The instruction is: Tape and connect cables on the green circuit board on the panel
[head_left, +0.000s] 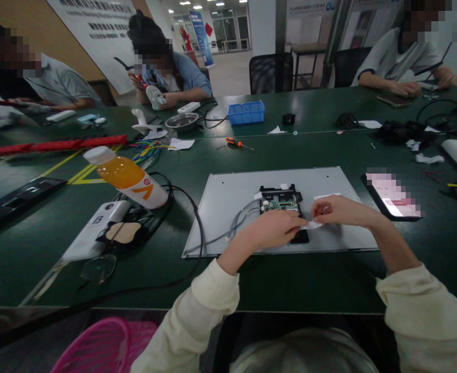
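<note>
Locate the white strip (pixel 311 224) at 4 o'clock of the circuit board (pixel 281 203), over the grey panel (pixel 228 202) lying mid-tabletop (pixel 290 280). Note the left hand (pixel 271 230) pinching its 9 o'clock end and the right hand (pixel 339 210) pinching its 3 o'clock end. Find the orange bottle (pixel 125 176) at 10 o'clock of the panel, the phone (pixel 394 196) at 3 o'clock and the screwdriver (pixel 237 143) at 12 o'clock.

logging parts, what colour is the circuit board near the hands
Green circuit board, clearest in head view.

Looking forward and down from head height, close over the table (pixel 57 243), centring the panel (pixel 228 202), facing seated people (pixel 174 72) from 10 to 2 o'clock.
</note>
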`<state>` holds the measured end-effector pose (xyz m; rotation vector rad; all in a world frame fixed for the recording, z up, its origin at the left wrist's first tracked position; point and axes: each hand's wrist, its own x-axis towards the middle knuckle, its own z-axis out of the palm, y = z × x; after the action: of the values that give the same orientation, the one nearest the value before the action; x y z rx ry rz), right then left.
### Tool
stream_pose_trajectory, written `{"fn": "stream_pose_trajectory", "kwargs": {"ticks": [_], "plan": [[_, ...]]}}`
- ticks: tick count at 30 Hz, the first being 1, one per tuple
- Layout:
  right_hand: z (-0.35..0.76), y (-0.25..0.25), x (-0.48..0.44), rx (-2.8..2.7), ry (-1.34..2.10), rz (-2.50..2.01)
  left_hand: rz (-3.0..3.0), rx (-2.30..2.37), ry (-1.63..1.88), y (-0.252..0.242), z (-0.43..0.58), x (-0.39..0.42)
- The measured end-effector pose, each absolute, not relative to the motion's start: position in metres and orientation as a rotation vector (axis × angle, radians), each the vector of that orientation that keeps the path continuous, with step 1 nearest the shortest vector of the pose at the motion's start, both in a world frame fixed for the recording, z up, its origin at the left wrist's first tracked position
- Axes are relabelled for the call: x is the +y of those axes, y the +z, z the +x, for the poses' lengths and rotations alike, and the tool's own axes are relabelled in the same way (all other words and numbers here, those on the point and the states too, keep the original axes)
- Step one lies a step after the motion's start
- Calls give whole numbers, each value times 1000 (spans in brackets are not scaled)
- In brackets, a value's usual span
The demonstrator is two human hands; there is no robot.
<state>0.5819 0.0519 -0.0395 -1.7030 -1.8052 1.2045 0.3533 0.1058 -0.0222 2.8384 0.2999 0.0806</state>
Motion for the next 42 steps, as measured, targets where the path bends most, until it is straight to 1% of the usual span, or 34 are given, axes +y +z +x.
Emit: {"fn": "stream_pose_trajectory", "kwargs": {"ticks": [2, 4, 8, 11, 24, 29, 32, 37, 39, 42], "plan": [[583, -38, 52, -1789, 1105, -1730, 2851, 311, 77, -23, 353, 105], [582, -35, 50, -1737, 1125, -1686, 2870, 332, 65, -24, 353, 105], [571, -30, 46, -1714, 1441, -1484, 2918, 358, 47, -25, 354, 104], [565, -31, 45, -1701, 1554, -1477, 2940, 341, 43, -26, 354, 104], [576, -37, 45, -1710, 1550, -1599, 2847, 449, -26, -21, 356, 104], [579, -35, 44, -1723, 1480, -1545, 2755, 492, -22, -16, 354, 106], [580, -35, 47, -1724, 1337, -1604, 2662, 513, 96, -10, 350, 108], [579, -34, 52, -1703, 1012, -1675, 2463, 635, 483, -6, 340, 125], [578, -34, 52, -1739, 976, -1662, 2383, 791, 680, -12, 337, 138], [574, -34, 50, -1816, 1032, -1626, 2279, 1113, 900, -29, 331, 160]]}}
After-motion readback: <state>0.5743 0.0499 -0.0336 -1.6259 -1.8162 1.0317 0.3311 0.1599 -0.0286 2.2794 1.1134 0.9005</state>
